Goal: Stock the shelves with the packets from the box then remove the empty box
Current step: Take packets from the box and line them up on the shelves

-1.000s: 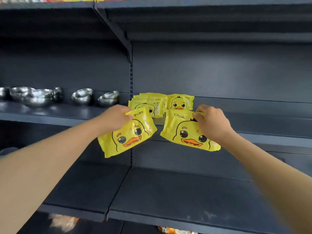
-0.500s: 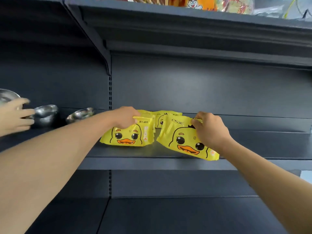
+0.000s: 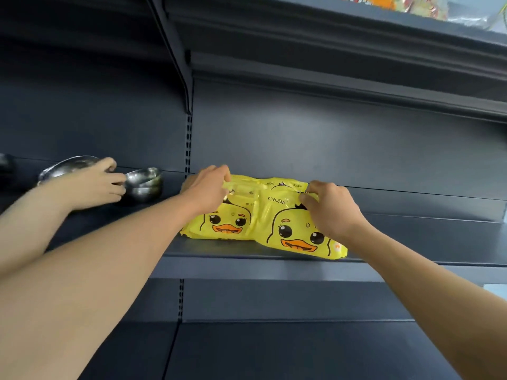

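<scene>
Far left: I see another person's hand [image 3: 97, 185] reaching onto the shelf among round, shiny steel bowls [image 3: 143, 182]; fingers spread, touching a bowl's rim.
Upright: a slotted dark metal post [image 3: 188, 144] splits the back panel just left of the packets.
Left hand: my left hand [image 3: 207, 187] has its fingers curled, pinching the top edge of the left packet [image 3: 219, 223], a glossy yellow film pouch with a cartoon duck face, soft and slightly crumpled.
Right hand: my right hand [image 3: 330, 211] curls its fingers over the top of the right packet [image 3: 295, 231], same glossy yellow duck print, which overlaps the left one.
Where the packets are: both sit on the middle shelf [image 3: 411, 237], a flat matte dark blue-grey metal; the right packet's lower corner reaches the front lip. More yellow packets lie just behind them.
Open room: bare shelf runs right of the packets to the frame edge.
Above: upper shelf [image 3: 329, 37] overhangs, with colourful bags on top.
</scene>
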### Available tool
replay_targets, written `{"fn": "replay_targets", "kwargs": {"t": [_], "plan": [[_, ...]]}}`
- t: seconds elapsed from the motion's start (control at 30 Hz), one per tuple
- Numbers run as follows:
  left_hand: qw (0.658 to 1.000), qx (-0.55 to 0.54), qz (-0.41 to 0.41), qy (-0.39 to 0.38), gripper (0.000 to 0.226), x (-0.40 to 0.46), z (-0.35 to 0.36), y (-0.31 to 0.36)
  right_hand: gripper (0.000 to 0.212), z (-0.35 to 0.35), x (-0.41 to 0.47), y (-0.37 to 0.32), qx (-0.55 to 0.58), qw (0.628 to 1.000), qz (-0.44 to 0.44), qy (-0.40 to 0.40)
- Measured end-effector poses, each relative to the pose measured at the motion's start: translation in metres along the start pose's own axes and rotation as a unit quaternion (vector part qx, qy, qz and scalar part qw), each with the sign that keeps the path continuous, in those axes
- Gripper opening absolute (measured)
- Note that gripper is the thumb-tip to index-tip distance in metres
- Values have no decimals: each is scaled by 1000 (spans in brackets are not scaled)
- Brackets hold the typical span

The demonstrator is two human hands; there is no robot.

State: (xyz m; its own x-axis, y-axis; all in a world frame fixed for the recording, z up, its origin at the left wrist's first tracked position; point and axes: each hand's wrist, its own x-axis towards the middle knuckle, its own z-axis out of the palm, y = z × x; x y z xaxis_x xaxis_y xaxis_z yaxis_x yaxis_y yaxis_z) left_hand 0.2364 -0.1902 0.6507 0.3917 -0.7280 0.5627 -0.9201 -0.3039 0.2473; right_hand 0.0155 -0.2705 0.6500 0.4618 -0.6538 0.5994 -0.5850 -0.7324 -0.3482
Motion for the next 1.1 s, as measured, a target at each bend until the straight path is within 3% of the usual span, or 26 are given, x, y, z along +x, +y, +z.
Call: {"fn": "replay_targets", "kwargs": {"t": [0.17,0.37,0.63,0.87,1.1], "plan": [[999,15,-23,30,21,-5,-34,-18,17,22,7,-37,19,997,-71,-36],[998,29,-42,34,21,-19,-58,-29,25,59,22,-76,-28,991,-121,-55],[999,51,-12,-2,19,-42,-54,-16,31,90,26,-65,-114,983,-141,15],[997,75,-30,-16,21,-66,-55,-2,49,73,14,-47,-66,992,-105,20],[996,64,-58,-37,25,-110,-51,25,48,37,-42,-21,30,994,-95,-37]]}}
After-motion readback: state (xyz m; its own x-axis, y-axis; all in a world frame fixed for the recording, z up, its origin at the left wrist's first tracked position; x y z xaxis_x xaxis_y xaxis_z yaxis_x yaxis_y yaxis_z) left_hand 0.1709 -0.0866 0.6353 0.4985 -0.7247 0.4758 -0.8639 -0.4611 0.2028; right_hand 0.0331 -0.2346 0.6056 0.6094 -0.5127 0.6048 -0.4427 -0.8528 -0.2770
